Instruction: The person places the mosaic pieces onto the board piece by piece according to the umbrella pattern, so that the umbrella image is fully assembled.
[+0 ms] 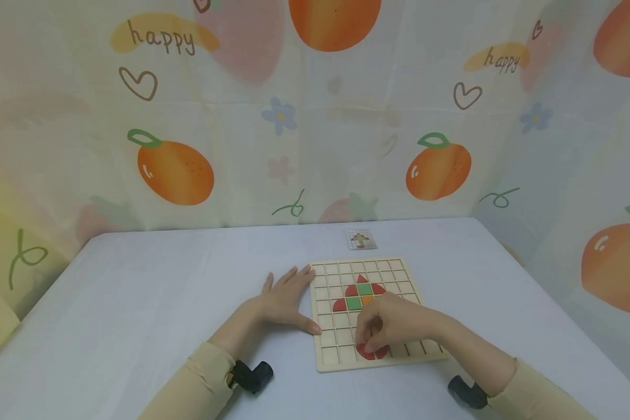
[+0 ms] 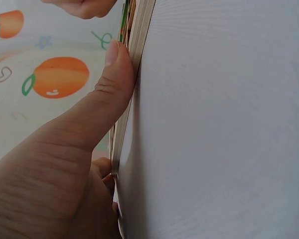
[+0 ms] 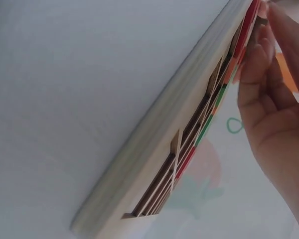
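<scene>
A square wooden grid board (image 1: 336,354) lies on the table, with red, green and orange pieces in some cells. My left hand (image 1: 286,300) spreads along its left side, fingertips at the upper left corner and thumb on the lower left edge. In the left wrist view the thumb (image 2: 112,82) presses the board's side. My right hand (image 1: 399,321) is over the board, thumb and fingers curled down onto a red rounded piece (image 1: 366,353) in the bottom row. Beside that piece sits another red rounded piece (image 1: 381,352). Higher up are green squares (image 1: 354,303) and a red triangle (image 1: 360,279).
Behind the board lies a small card (image 1: 360,239) with a coloured pattern on a grid. A white cloth (image 1: 136,315) covers the table. At the back hangs a curtain (image 1: 315,146) printed with oranges. Dark wrist cameras (image 1: 254,376) sit at both sleeves.
</scene>
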Tool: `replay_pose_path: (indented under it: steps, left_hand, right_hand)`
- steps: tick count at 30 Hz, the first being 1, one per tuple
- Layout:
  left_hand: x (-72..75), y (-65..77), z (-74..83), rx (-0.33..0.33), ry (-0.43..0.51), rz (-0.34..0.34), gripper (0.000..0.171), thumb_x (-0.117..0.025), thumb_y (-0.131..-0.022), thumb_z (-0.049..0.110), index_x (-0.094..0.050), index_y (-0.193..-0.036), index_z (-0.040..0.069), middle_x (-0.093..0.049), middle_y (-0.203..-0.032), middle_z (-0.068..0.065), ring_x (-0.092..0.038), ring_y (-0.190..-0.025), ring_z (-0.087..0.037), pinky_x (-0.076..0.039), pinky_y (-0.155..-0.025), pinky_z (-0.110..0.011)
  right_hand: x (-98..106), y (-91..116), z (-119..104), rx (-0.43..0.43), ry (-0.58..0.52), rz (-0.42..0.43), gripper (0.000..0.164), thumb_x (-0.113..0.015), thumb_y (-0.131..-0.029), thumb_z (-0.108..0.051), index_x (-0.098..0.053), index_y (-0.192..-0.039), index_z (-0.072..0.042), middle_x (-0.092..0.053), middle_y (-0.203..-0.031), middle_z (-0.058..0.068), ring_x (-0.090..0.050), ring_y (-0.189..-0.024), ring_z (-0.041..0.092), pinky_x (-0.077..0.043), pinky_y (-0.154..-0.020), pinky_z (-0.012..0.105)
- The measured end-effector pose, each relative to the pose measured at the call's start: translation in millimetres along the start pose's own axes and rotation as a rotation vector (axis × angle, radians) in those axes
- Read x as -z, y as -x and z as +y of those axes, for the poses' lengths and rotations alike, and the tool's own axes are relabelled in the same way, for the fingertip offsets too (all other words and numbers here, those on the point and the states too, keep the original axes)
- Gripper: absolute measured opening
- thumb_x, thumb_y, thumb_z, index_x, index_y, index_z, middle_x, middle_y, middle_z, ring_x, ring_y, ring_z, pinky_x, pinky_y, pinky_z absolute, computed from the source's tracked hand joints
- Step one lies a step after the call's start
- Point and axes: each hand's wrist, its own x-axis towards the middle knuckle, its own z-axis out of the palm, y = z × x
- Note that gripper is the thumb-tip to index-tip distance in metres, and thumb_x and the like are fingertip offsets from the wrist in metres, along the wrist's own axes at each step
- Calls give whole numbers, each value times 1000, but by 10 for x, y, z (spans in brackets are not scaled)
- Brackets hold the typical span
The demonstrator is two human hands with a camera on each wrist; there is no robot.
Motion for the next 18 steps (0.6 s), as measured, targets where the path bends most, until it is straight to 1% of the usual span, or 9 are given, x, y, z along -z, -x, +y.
replay_pose_path:
  steps: [3, 6, 9, 11, 15, 18]
  left_hand:
    - [-8, -6, 1, 0, -2, 0, 122, -80, -67, 65, -18, -159, 16, -11, -169, 0, -6, -158, -31, 4, -120, -70]
    - [-17, -15, 5, 0, -4, 1, 122, -80, -66, 66, -18, -159, 16, -11, -169, 1, -6, -158, -30, 4, -120, -70]
    - [-18, -20, 13, -3, -5, 1, 123, -80, -66, 67, -18, -159, 17, -11, -169, 1, -6, -158, -30, 4, -120, -70]
    - [-16, -22, 16, -5, -6, 0, 123, -80, -66, 67, -17, -159, 17, -10, -169, 1, -6, -158, -30, 5, -120, -70]
    - [-14, -23, 21, -1, -10, -6, 124, -80, -66, 67, -17, -160, 17, -11, -169, 1, -6, -158, -30, 4, -120, -70]
    - [-13, -14, 31, 7, -15, -9, 123, -80, -66, 66, -17, -159, 16, -11, -169, 0, -7, -158, -30, 3, -120, -70]
  right_hand:
    - [48, 26, 26, 16, 5, 44, 8, -78, -84, -24, -76, -87, -31, -71, -81, -16, -62, -75, 2, -54, -71, 21]
    - [114, 60, 76, 29, -1, 104, 5, -75, -87, -26, -76, -91, -27, -72, -87, -14, -64, -81, 3, -55, -76, 21]
    - [192, 103, 128, 17, 1, 163, 6, -73, -89, -25, -76, -94, -24, -73, -92, -12, -65, -86, 3, -55, -81, 21]
    - [245, 136, 167, 10, 20, 208, 7, -73, -89, -26, -76, -96, -24, -73, -94, -12, -64, -88, 3, -55, -81, 21]
    - [332, 205, 245, -46, 60, 294, 12, -70, -91, -27, -76, -102, -23, -74, -101, -10, -62, -92, 4, -55, -78, 21]
    - [378, 258, 298, -121, 60, 358, 19, -67, -94, -27, -74, -110, -20, -73, -110, -3, -64, -98, 11, -56, -79, 24]
